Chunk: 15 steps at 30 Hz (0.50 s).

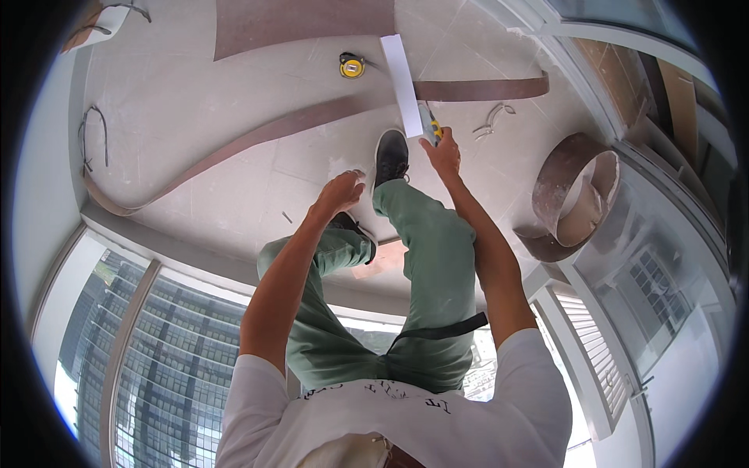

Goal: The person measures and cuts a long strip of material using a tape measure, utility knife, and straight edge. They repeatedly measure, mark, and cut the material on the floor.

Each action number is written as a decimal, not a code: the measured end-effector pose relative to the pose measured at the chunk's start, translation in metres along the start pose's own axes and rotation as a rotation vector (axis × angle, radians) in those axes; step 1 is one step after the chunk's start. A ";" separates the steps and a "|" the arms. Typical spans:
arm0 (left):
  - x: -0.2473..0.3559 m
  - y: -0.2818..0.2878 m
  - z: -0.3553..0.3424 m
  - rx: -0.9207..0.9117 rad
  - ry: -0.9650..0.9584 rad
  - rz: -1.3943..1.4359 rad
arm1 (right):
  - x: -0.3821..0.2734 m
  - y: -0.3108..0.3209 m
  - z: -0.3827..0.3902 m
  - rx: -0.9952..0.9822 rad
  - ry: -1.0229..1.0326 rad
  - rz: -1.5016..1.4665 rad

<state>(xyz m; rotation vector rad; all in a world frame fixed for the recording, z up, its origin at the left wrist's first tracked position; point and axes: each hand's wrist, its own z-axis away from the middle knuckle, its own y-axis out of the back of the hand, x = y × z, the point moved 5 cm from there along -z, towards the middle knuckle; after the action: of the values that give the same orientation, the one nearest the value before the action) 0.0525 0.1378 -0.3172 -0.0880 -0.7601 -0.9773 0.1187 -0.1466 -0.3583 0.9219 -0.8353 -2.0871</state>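
My right hand (443, 153) is closed around a utility knife (434, 129) with a grey and yellow body. The knife is beside the lower end of a long white flat strip (401, 84). That strip lies across a long brown band (304, 117), which curves over the floor to the left and continues to the right. My left hand (341, 192) hangs above the floor near my shoes with its fingers curled; what they hold, if anything, is hidden. A yellow and black tape measure (352, 65) sits left of the white strip's upper end.
A wide brown sheet (304, 25) lies at the far side. To the right stands a loose coil of brown material (563, 183) by the glass door frame. Bits of wire (494, 118) lie on the pale tiled floor (179, 109). Windows (175, 335) are behind me.
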 end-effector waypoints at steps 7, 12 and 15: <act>0.024 0.017 -0.148 0.463 -0.198 -0.007 | -0.020 -0.057 -0.080 0.013 0.188 0.026; 0.038 0.041 -0.202 0.686 -0.269 -0.083 | -0.008 -0.072 -0.090 0.066 0.213 0.066; 0.037 0.044 -0.212 0.785 -0.323 -0.105 | -0.007 -0.060 -0.085 0.069 0.246 -0.050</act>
<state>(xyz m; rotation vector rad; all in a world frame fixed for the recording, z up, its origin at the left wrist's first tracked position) 0.2137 0.0535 -0.4408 0.4909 -1.4112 -0.7101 0.1703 -0.1310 -0.4475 1.2193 -0.7649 -1.9467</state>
